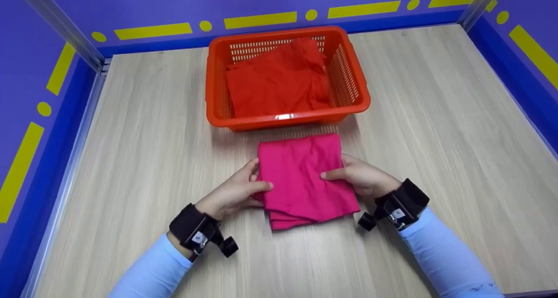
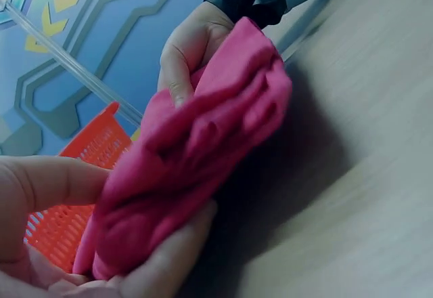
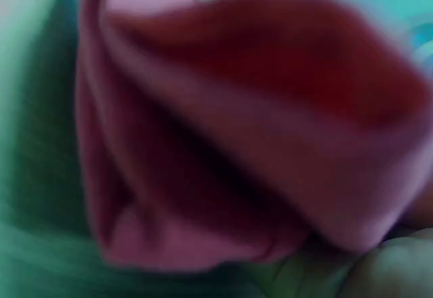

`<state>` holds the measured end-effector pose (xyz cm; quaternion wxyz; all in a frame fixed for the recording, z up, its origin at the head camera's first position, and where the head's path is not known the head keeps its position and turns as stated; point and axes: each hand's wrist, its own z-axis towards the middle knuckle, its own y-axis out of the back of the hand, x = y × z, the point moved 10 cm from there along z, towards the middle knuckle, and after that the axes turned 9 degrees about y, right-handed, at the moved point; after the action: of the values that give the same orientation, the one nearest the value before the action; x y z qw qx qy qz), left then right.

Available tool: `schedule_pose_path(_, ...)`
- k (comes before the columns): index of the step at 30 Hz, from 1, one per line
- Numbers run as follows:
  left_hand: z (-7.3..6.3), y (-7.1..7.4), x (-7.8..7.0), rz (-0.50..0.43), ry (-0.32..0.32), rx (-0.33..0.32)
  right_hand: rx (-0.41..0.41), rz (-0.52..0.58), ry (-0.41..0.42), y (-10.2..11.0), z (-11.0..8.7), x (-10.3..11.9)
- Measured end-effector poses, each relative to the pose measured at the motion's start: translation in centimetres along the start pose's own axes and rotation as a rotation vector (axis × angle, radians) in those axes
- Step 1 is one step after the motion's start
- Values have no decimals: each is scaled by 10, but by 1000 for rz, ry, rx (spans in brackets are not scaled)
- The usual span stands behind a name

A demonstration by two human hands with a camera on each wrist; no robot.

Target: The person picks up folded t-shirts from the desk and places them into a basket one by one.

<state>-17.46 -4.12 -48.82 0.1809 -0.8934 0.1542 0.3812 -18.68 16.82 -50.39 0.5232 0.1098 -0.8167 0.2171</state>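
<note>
A folded pink cloth (image 1: 305, 176) is held between both hands in front of the basket, its layers showing at the near edge. My left hand (image 1: 237, 189) grips its left side, thumb on top and fingers beneath. On the right side, my right hand (image 1: 364, 176) pinches the cloth with the thumb laid over it. In the left wrist view the cloth (image 2: 189, 149) appears lifted off the table, thick with several folds. The right wrist view is blurred; there the cloth (image 3: 203, 142) bulges open at one fold, and part of the right hand (image 3: 379, 271) shows below.
An orange-red plastic basket (image 1: 287, 121) stands just beyond the cloth, with red fabric (image 1: 279, 84) lying inside. The wood-grain table (image 1: 144, 128) is bordered by blue panels (image 1: 165, 10) with yellow marks at the back and sides.
</note>
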Motion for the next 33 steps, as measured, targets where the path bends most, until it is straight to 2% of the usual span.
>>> schedule_pose_path(4,-6,-1,-8,10,-30,13,54,-61,24,-7,-6,13)
schedule_pose_path(10,-24,-7,-27,-22,-105,58,131,-67,71,-17,-20,45)
schedule_pose_path(15,-49,-13,-64,-43,-246,96,138,-37,115,-19,-26,82)
schedule_pose_path(19,-62,-7,-97,-84,-331,61,88,16,175,-16,-21,113)
schedule_pose_path(22,-60,5,-117,-165,-373,11,12,68,261,-11,-10,137)
schedule_pose_path(26,-48,24,-140,-280,-448,-50,-71,122,363,-4,10,162)
schedule_pose_path(30,-35,38,-161,-346,-529,-132,-131,146,391,-1,36,177)
schedule_pose_path(33,-24,48,-172,-399,-541,-196,-197,128,382,4,54,185)
